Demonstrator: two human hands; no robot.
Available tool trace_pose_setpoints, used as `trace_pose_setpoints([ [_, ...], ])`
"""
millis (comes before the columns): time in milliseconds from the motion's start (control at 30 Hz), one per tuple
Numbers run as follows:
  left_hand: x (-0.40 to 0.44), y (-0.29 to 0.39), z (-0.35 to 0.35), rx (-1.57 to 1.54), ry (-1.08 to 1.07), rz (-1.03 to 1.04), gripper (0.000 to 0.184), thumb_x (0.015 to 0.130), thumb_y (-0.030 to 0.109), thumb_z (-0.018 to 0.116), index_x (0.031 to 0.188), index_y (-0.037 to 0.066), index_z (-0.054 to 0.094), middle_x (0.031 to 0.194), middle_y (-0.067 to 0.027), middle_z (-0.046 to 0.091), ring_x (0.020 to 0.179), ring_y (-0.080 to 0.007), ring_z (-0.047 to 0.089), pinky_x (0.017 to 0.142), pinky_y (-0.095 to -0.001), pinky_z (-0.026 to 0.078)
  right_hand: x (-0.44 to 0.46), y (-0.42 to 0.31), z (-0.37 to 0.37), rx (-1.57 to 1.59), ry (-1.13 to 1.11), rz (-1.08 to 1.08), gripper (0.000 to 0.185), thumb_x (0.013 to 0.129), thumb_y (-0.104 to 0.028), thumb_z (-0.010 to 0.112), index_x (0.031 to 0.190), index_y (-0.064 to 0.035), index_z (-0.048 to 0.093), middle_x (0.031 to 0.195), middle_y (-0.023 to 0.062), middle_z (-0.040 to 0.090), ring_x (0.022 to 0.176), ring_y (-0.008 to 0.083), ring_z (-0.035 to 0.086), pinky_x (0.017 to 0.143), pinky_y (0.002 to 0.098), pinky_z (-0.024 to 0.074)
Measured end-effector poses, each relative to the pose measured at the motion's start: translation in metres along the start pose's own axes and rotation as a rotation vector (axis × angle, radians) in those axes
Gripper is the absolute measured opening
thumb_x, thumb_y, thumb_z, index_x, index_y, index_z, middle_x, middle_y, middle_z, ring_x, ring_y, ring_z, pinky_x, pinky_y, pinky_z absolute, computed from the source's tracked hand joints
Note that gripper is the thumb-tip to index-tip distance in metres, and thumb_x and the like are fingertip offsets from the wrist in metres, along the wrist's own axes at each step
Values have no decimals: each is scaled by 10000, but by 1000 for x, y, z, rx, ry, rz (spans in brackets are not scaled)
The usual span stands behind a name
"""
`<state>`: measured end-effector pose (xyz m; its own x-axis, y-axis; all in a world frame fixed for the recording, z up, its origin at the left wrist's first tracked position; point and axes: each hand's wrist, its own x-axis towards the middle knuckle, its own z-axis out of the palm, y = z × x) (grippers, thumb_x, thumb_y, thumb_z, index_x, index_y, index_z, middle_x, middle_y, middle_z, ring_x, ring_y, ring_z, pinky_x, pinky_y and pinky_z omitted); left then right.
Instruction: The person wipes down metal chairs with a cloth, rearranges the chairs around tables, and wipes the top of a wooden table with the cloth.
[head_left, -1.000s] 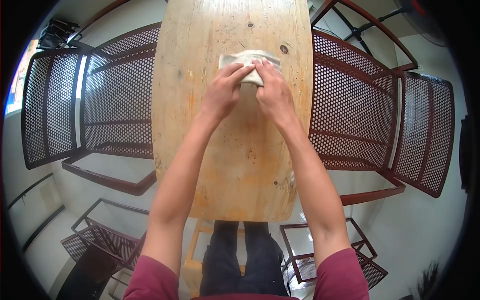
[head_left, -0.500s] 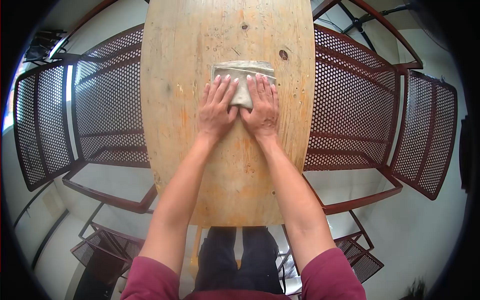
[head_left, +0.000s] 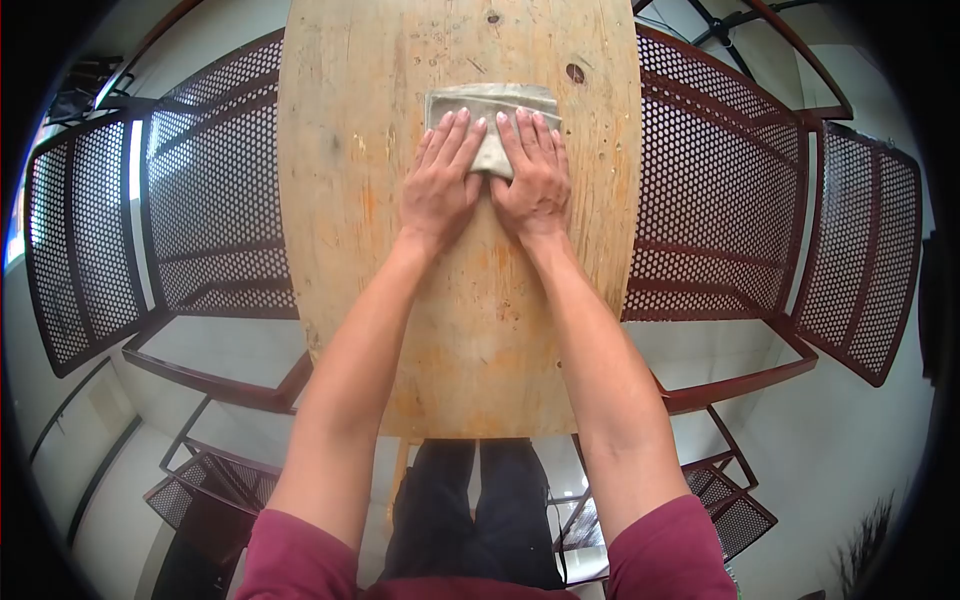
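Observation:
A folded grey-beige cloth (head_left: pixel 492 150) lies flat on a worn wooden table (head_left: pixel 450 330). My left hand (head_left: pixel 440 185) rests on its near left part, palm down with the fingers stretched forward. Beside it my right hand (head_left: pixel 535 180) presses flat on the near right part, fingers also extended. The two thumbs point toward each other, with a bit of cloth showing between the hands. The cloth's far edge, folded in layers, sticks out beyond my fingertips. What lies beneath my palms is hidden.
A dark red perforated metal bench (head_left: pixel 215 190) stands along the table's left side, and a similar bench (head_left: pixel 720 180) along the right. More perforated metal seating (head_left: pixel 215 490) is at the lower left. A dark knot (head_left: pixel 575 73) marks the tabletop.
Both hands and the cloth appear a little farther forward, higher in the view. The camera view has also shifted slightly. Both hands stay flat on the cloth.

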<state>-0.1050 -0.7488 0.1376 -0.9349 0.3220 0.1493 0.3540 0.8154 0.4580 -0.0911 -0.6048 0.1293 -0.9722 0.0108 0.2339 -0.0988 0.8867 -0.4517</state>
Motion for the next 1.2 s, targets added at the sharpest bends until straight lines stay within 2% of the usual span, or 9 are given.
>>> trace_pose_setpoints([
  [133,-11,2,4,-21,20,12,568,882,103,512,1444,147,444,1518,-97,385,1416,-249,337,1173,-403,255,-5,3,0,9,20,-32,634,755,-131,587,1385,-152,524,1451,101,477,1366,259,412,1166,417,274],
  [333,-90,34,7,-133,46,-95,633,824,-22,460,1437,134,452,1516,-115,387,1421,-276,328,1173,-441,237,-79,-13,-23,78,-56,-17,626,747,-91,555,1371,-133,537,1450,113,476,1371,282,399,1162,445,276],
  [500,-184,69,-12,-175,-94,-198,658,809,-16,467,1450,130,437,1528,-95,372,1424,-275,325,1157,-452,261,-170,-38,-51,127,-180,61,677,711,-57,530,1384,-132,530,1460,119,465,1379,292,389,1161,458,257],
  [700,-303,113,-24,-258,-242,-330,660,804,-13,487,1447,131,448,1522,-115,379,1422,-295,325,1162,-472,243,-303,-74,-74,196,-255,257,559,827,-124,524,1385,-139,538,1464,125,465,1398,303,370,1157,478,231],
  [900,-397,158,-46,-334,-381,-490,624,818,4,486,1432,113,467,1504,-158,393,1412,-340,332,1155,-493,239,-401,-92,-107,234,-416,322,550,837,-134,525,1388,-136,537,1468,120,463,1400,311,367,1155,491,227],
  [1000,-427,177,-61,-348,-454,-553,612,820,-1,482,1423,100,474,1494,-175,402,1405,-354,339,1152,-506,238,-431,-102,-128,315,-522,370,597,777,-51,486,1371,-82,539,1459,174,455,1410,365,330,1165,489,204],
  [1100,-435,192,-83,-347,-520,-578,600,807,-14,493,1399,83,493,1465,-198,426,1379,-372,369,1122,-486,305,-438,-118,-153,466,-545,516,592,761,-10,494,1347,-62,551,1456,186,449,1401,385,334,1150,482,256],
  [1167,-432,199,-104,-413,-562,-618,589,805,-11,500,1388,75,500,1453,-209,433,1368,-383,379,1098,-469,348,-434,-127,-175,499,-626,566,550,771,-13,506,1319,-27,556,1382,213,511,1316,391,441,1102,452,350],
  [1200,-426,202,-117,-417,-586,-658,479,867,39,500,1346,34,533,1418,-212,476,1345,-379,412,1101,-416,354,-432,-131,-183,545,-695,630,537,777,-21,508,1312,-21,558,1357,219,531,1284,390,474,1086,442,373],
])
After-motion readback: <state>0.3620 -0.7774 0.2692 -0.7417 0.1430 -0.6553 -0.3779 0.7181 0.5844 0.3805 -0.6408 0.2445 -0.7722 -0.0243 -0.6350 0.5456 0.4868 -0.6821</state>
